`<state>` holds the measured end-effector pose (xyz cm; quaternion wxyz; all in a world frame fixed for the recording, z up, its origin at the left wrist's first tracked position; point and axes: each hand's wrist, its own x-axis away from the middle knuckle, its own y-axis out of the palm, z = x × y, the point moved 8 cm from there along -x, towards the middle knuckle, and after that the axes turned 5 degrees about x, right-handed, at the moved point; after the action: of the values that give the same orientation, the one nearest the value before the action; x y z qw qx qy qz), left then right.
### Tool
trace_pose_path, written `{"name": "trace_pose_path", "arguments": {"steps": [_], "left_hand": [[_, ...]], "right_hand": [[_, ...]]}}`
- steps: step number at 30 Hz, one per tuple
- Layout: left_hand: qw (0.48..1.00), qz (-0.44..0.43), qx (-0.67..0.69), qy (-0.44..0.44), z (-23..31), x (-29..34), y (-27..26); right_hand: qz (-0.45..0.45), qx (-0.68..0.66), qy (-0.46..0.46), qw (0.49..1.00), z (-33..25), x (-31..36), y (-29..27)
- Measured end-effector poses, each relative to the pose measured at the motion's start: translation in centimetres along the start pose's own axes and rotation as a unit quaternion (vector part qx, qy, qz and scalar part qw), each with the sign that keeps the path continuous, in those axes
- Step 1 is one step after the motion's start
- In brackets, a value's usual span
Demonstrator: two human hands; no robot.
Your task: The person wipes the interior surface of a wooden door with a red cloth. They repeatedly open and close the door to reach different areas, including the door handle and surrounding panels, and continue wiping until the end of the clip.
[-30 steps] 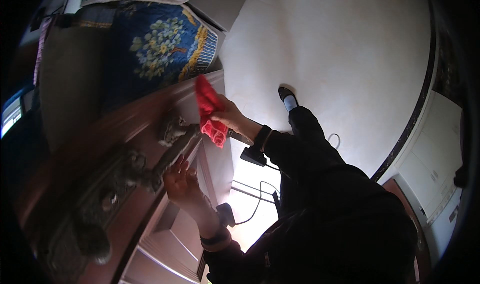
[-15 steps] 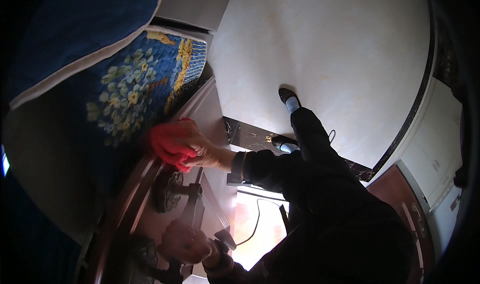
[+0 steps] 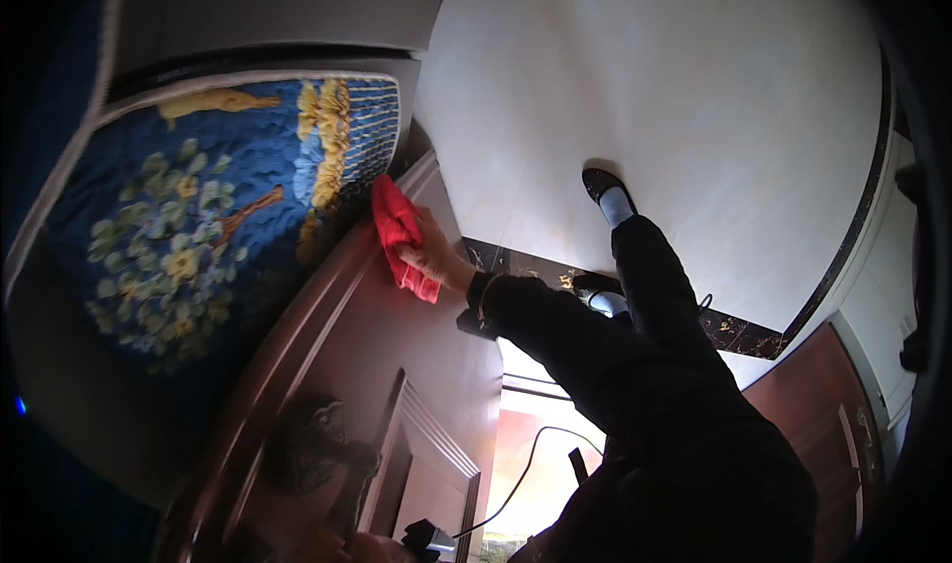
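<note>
My right hand (image 3: 428, 253) is closed on a red cloth (image 3: 399, 234), pressing it to the upper face of a reddish-brown panelled door (image 3: 436, 350), close to the door's moulded edge. Part of the cloth hangs below my fingers. At the bottom edge of the picture, my left hand (image 3: 367, 548) is dim and partly cut off. It is closed around the bar of an ornate dark pull handle (image 3: 315, 446) on the same door. A watch or dark band (image 3: 477, 322) shows at my right wrist.
Beside the door hangs a blue quilted cloth (image 3: 178, 250) with flowers and a pale border. Past it is a grey panel (image 3: 288, 7). My feet (image 3: 607, 194) stand by a dark marbled strip (image 3: 535, 268) on pale floor tiles (image 3: 645, 77). A black cord (image 3: 521, 476) lies below.
My right hand has moved the red cloth up along the door and off its edge strip onto the face. The view has shifted, so the handle and my left hand sit lower.
</note>
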<state>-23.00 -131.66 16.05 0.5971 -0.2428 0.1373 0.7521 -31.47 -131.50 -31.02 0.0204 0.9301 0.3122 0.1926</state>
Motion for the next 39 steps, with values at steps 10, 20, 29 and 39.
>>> {"name": "trace_pose_path", "arguments": {"steps": [10,20,29,39], "left_hand": [[0.958,-0.244,0.102,-0.107,1.0,-2.7,-1.0],[0.961,-0.255,0.081,-0.073,-0.6,-2.6,1.0],[0.966,-0.249,0.038,-0.058,-2.8,-1.6,2.7],[0.967,-0.253,0.022,-0.036,-2.6,-0.5,3.2]], "right_hand": [[-0.023,0.026,0.181,0.983,14.0,-5.3,-1.7],[-0.007,-0.087,0.318,0.944,25.4,-9.9,-2.5],[-0.034,-0.286,0.473,0.833,24.5,-9.2,-3.0],[-0.111,-0.41,0.395,0.815,16.1,-5.8,-2.1]]}}
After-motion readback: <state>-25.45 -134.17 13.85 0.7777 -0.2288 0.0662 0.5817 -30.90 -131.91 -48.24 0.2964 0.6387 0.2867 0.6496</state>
